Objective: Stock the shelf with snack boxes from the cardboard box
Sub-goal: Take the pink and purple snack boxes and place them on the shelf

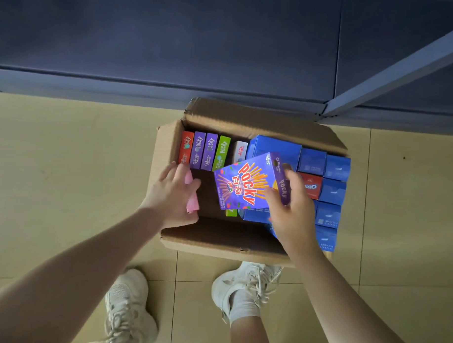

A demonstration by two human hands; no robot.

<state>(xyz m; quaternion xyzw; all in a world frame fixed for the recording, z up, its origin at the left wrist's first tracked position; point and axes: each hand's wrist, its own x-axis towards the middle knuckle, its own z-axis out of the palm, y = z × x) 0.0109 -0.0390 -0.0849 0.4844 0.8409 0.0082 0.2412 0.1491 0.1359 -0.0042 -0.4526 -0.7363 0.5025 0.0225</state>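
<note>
An open cardboard box (217,244) stands on the floor below me. Inside, a row of Pocky boxes (205,151) stands upright at the back left, and blue Oreo boxes (332,190) fill the right side, with one red Oreo box (311,185) among them. My right hand (290,212) grips a purple Pocky box (245,183), tilted above the box's middle. My left hand (174,192) reaches into the left side and holds a pink box (192,198), mostly hidden under the fingers.
The dark blue shelf (173,41) runs across the top of the view, just behind the cardboard box, with a grey upright post (393,72) at the right. The floor is beige tile (53,178). My two white shoes (244,285) stand right in front of the box.
</note>
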